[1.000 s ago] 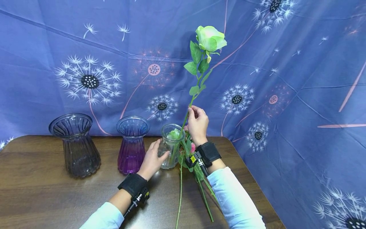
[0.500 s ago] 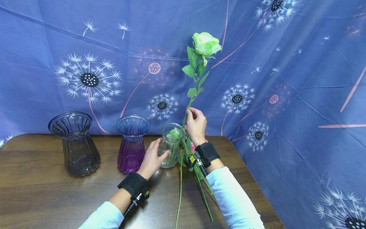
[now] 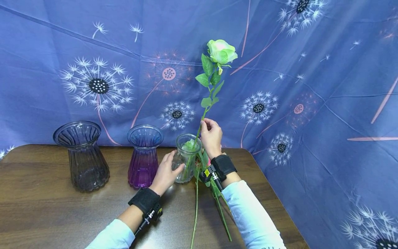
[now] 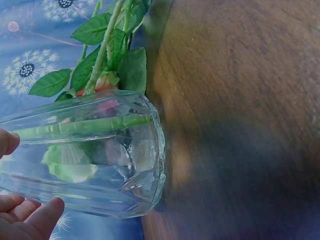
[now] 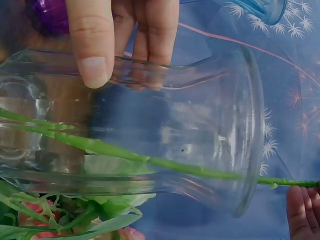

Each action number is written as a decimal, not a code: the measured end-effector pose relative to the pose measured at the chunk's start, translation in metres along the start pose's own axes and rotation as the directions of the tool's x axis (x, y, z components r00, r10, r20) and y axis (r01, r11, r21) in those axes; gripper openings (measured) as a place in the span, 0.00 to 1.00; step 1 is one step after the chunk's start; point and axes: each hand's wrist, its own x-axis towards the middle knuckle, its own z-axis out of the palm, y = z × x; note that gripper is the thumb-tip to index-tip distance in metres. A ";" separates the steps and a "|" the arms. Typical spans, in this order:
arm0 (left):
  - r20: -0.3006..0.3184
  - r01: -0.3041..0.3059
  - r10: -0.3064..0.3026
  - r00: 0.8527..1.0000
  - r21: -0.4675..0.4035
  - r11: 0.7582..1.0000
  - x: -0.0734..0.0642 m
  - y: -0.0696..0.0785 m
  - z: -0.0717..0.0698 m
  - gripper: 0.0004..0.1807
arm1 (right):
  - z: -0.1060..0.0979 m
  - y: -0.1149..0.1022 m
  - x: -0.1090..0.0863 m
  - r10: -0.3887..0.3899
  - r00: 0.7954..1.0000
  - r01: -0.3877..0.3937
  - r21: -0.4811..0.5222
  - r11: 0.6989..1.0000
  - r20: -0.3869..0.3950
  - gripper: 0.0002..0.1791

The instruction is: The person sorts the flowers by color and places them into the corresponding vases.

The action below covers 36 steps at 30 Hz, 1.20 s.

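A tall pale green-white rose (image 3: 221, 52) leans slightly right, its stem (image 5: 125, 152) running through the mouth of a clear glass vase (image 3: 186, 160). In the left wrist view that stem's cut end shows low inside the glass, near the base. Thumb and fingers of my right hand (image 3: 212, 138) pinch the stem just above the rim. My left hand (image 3: 165, 173) holds the vase's left side, thumb at the front and fingers behind. A second pale green bloom (image 4: 70, 162) shows through the glass and seems to lie behind it.
Several flowers lie right of the vase, with a red-pink bloom (image 5: 37, 217) and long green stems (image 3: 196, 207) reaching towards the front. A purple vase (image 3: 143, 169) and a dark grey vase (image 3: 88, 169) stand left on the wooden table (image 3: 40, 200). A blue patterned cloth (image 3: 311, 138) hangs behind.
The rose has come down and a little left, its stem sinking further into the vase. My right hand went with it. The left hand and the vase have stayed put.
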 end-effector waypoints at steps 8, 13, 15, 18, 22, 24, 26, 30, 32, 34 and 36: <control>-0.015 -0.005 0.005 1.000 -0.011 1.000 -0.002 0.001 0.000 0.34 | 0.003 -0.005 0.002 0.006 1.000 -0.006 -0.014 1.000 -0.001 0.12; -0.026 -0.009 0.009 1.000 -0.018 1.000 -0.004 0.002 0.000 0.34 | 0.003 -0.006 0.003 0.025 1.000 -0.025 -0.014 1.000 0.003 0.12; -0.029 -0.018 0.017 0.999 -0.017 1.000 -0.004 0.003 0.000 0.33 | 0.003 -0.006 0.002 0.033 0.999 -0.032 -0.021 0.999 0.009 0.12; -0.034 -0.024 0.023 0.999 -0.015 1.000 -0.005 0.003 0.001 0.33 | 0.003 -0.006 0.002 0.031 0.999 -0.031 -0.023 0.999 0.021 0.12; -0.033 -0.012 0.012 0.999 -0.013 1.000 -0.006 0.002 0.002 0.33 | 0.005 -0.004 0.002 0.023 0.999 -0.023 -0.017 1.000 0.035 0.13; -0.032 -0.014 0.013 0.999 -0.011 1.000 -0.007 0.003 0.002 0.34 | 0.005 -0.002 0.001 0.019 0.999 -0.019 -0.011 1.000 0.034 0.12; -0.033 -0.019 0.019 0.999 -0.009 1.000 -0.008 0.003 0.003 0.34 | 0.005 -0.001 0.001 0.019 0.999 -0.019 -0.007 1.000 0.033 0.12; -0.042 -0.024 0.023 0.999 -0.010 1.000 -0.008 0.004 0.003 0.34 | 0.003 -0.001 -0.001 0.020 0.999 -0.020 -0.005 1.000 0.045 0.12; -0.041 -0.020 0.020 0.999 -0.010 1.000 -0.008 0.004 0.003 0.34 | 0.002 -0.001 -0.002 0.024 0.998 -0.024 -0.003 1.000 0.052 0.12; -0.040 -0.017 0.017 0.999 -0.007 1.000 -0.008 0.003 0.004 0.34 | 0.002 -0.001 -0.003 0.026 0.998 -0.026 0.004 1.000 0.052 0.13; -0.037 -0.015 0.015 0.999 -0.004 1.000 -0.008 0.002 0.004 0.34 | 0.000 0.000 -0.004 0.026 0.998 -0.027 0.011 1.000 0.053 0.13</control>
